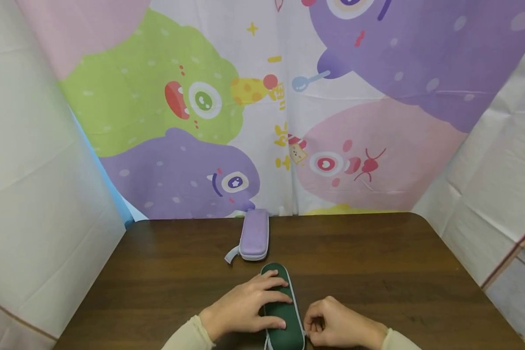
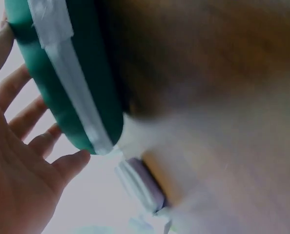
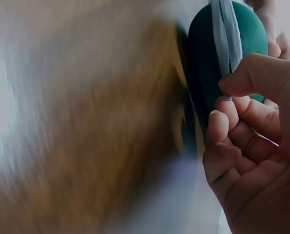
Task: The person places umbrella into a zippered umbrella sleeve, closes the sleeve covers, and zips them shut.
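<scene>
A long green zip case [image 1: 288, 336] with a pale grey zip edge lies on the table close in front of me. My left hand [image 1: 245, 305] rests on its lid, fingers spread across the top; in the left wrist view the fingertips touch the case's edge. Beside the case's near right side, my right hand [image 1: 339, 323] has thumb and fingers pinched together. The right wrist view shows them pinching a small zipper pull [image 3: 228, 98], mostly hidden by the fingers, at the grey zip [image 3: 225, 36]. Whether the lid is parted there cannot be seen clearly.
A purple zip case [image 1: 255, 234] with a pale strap [image 1: 232, 254] lies beyond the green one, near the back edge of the brown table [image 1: 367, 262]. Behind the table hangs a curtain [image 1: 271, 184] printed with cartoon monsters. White sheets [image 1: 39, 160] hang at both sides.
</scene>
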Demonstrator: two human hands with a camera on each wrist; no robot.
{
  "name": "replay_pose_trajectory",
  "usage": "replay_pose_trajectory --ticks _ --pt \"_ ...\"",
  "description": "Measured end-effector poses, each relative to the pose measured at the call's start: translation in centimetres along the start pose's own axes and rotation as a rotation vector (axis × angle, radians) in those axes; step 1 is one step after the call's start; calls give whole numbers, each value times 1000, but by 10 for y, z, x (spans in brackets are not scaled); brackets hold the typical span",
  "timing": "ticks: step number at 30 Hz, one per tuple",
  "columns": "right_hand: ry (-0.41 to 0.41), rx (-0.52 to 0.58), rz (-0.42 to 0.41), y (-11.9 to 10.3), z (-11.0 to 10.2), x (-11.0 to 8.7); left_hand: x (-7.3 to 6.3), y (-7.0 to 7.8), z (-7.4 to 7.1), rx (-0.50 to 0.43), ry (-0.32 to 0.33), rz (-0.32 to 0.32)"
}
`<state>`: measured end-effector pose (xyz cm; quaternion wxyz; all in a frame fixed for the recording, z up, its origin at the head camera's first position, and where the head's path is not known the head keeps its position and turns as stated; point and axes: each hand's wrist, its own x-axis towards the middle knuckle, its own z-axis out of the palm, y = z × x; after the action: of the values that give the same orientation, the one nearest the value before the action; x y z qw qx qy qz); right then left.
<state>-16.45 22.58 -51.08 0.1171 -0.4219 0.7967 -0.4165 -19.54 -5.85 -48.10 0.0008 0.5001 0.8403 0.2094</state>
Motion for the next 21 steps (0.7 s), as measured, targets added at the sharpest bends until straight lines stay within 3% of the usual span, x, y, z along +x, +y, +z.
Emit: replay_pose_trajectory --ticks 3,11,15,21 --pt "27 -68 -16 3 -7 1 -1 0 -5 99 -7 23" --pt "49 -207 59 15 -32 9 -2 6 -12 343 -35 2" --pt "8 -245 79 20 -42 18 -3 9 -13 420 11 20" --pt "-82 -221 62 25 -55 32 -7 11 -11 461 57 38"
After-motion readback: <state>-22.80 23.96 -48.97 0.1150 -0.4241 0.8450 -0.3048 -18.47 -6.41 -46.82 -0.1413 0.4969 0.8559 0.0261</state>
